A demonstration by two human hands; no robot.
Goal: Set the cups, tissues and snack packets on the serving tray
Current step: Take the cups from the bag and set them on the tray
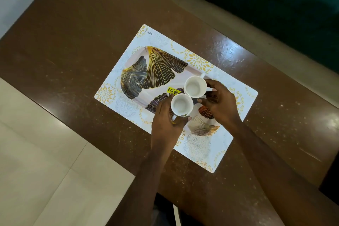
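Observation:
A serving tray printed with dark and gold fan leaves lies on a white placemat on the brown table. Two empty white cups stand side by side over the tray's near right part. My left hand grips the nearer cup around its side and handle. My right hand holds the farther cup from the right. A yellow price sticker sits on the tray beside the cups. No tissues or snack packets are in view.
The brown table runs diagonally, with pale floor tiles to the left and a dark green surface beyond the far edge. The tray's left half holds nothing but its leaf print.

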